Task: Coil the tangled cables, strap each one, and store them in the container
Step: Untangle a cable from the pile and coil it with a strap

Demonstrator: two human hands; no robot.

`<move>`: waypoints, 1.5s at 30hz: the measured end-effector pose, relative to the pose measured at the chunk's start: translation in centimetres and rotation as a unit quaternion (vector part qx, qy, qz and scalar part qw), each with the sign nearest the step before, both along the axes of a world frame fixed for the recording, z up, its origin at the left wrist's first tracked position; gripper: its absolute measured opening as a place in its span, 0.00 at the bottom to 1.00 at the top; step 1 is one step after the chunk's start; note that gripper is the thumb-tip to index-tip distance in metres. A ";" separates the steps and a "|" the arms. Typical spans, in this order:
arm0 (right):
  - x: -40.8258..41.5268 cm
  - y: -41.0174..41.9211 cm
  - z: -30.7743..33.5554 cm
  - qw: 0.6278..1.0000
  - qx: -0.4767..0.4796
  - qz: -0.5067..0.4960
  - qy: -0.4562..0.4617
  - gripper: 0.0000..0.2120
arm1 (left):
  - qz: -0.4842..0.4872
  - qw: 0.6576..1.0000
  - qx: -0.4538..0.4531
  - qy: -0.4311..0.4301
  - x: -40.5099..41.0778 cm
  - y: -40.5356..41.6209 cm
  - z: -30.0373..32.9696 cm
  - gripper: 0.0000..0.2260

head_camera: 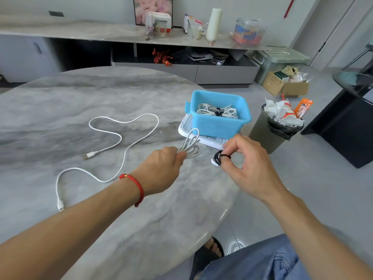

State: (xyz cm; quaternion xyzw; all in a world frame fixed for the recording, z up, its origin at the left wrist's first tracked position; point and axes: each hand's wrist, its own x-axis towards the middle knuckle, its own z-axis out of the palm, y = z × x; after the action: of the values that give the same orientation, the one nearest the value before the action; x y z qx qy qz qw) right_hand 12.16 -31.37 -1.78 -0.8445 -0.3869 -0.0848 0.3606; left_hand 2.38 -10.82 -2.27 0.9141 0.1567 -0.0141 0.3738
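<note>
My left hand [164, 168] is closed around a coiled grey cable [190, 145], whose loops stick up past my fingers. My right hand [247, 162] pinches a black strap [219, 157] from a small roll, just right of the coil. A long white USB cable [121, 138] lies uncoiled in loose curves on the marble table [60, 102], left of my hands. The blue container [219, 123] stands near the table's right edge on a white lid [186, 128] and holds coiled white cables [217, 112] bound with black straps.
A dark bin [268, 136] stuffed with paper and wrappers stands on the floor just past the table's right edge. Behind is a long sideboard [101, 31] with bottles and boxes. My foot in a sandal [210, 251] and a denim-clad knee sit below the table edge.
</note>
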 end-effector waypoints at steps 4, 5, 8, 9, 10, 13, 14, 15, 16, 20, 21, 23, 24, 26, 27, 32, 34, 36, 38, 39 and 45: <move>-2.2 1.6 0.0 1.000 0.020 0.018 0.003 0.05 | 0.002 1.000 0.015 0.001 -0.1 0.3 -0.2 0.15; -2.5 1.8 -0.1 1.000 0.016 0.016 -0.016 0.06 | 0.002 1.000 0.020 0.002 -0.1 0.3 -0.2 0.15; -2.8 1.9 -0.6 0.999 0.010 0.011 -0.045 0.07 | -0.001 0.999 0.033 0.004 -0.1 0.3 -0.2 0.15; -2.9 1.8 -0.8 0.998 0.014 0.009 -0.056 0.06 | -0.002 0.999 0.033 0.004 -0.1 0.3 -0.2 0.15; -3.0 1.8 -1.0 0.997 0.022 0.009 -0.074 0.05 | -0.002 0.999 0.033 0.003 -0.1 0.3 -0.2 0.15; -3.4 1.7 -1.1 0.992 0.048 0.018 -0.113 0.02 | -0.013 0.999 0.041 0.011 0.0 0.2 -0.1 0.15; -3.4 1.7 -1.2 0.993 0.056 0.021 -0.107 0.02 | -0.014 0.999 0.043 0.013 0.0 0.2 -0.2 0.15; -3.4 1.6 -1.3 0.994 0.064 0.023 -0.086 0.02 | -0.013 0.999 0.045 0.014 0.0 0.1 -0.2 0.14; -3.4 1.7 -1.4 0.996 0.076 0.022 -0.048 0.03 | -0.012 0.999 0.046 0.015 0.0 0.1 -0.2 0.14; -3.6 3.1 -1.7 0.985 0.140 0.012 0.100 0.04 | -0.023 0.997 0.067 0.019 -0.1 -0.1 -0.3 0.15; -3.7 3.6 -1.9 0.981 0.147 0.004 0.128 0.04 | -0.028 0.997 0.074 0.017 -0.1 -0.2 -0.3 0.15; -4.0 4.8 -2.2 0.967 0.169 -0.008 0.193 0.03 | -0.034 0.995 0.090 0.012 -0.2 -0.3 -0.3 0.15; -4.3 5.4 -2.4 0.957 0.185 -0.015 0.224 0.03 | -0.037 0.995 0.097 0.009 -0.2 -0.3 -0.3 0.14; -4.9 6.3 -2.7 0.939 0.210 -0.027 0.271 0.06 | -0.047 0.993 0.105 0.002 -0.2 -0.4 -0.3 0.12; -5.2 6.6 -2.8 0.935 0.214 -0.028 0.283 0.08 | -0.051 0.993 0.108 0.002 -0.2 -0.4 -0.3 0.10; -5.7 7.3 -3.1 0.920 0.234 -0.064 0.309 0.06 | -0.056 0.994 0.092 0.004 -0.1 0.1 -0.2 0.11; -5.9 7.4 -3.1 0.927 0.227 -0.087 0.286 0.04 | -0.079 0.994 0.074 0.000 -0.1 0.4 0.2 0.11; -6.0 7.5 -3.0 0.936 0.227 -0.107 0.248 0.06 | -0.104 0.994 0.018 0.002 -0.2 0.8 0.7 0.14; -6.1 7.6 -2.8 0.934 0.240 -0.120 0.238 0.07 | -0.121 0.992 -0.036 0.004 -0.2 1.1 1.3 0.15; -6.1 7.6 -2.7 0.931 0.246 -0.123 0.241 0.08 | -0.128 0.990 -0.057 0.004 -0.3 1.2 1.5 0.16; -6.5 7.9 -2.2 0.919 0.279 -0.134 0.245 0.08 | -0.141 0.962 -0.231 0.023 -0.7 1.7 2.7 0.15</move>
State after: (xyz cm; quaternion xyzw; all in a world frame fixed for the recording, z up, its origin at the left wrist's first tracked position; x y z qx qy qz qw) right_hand 5.64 -23.51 -3.94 -0.7481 -0.1303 -0.0276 0.6501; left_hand 1.65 -9.15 0.47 0.8153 0.0271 -0.1236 0.5651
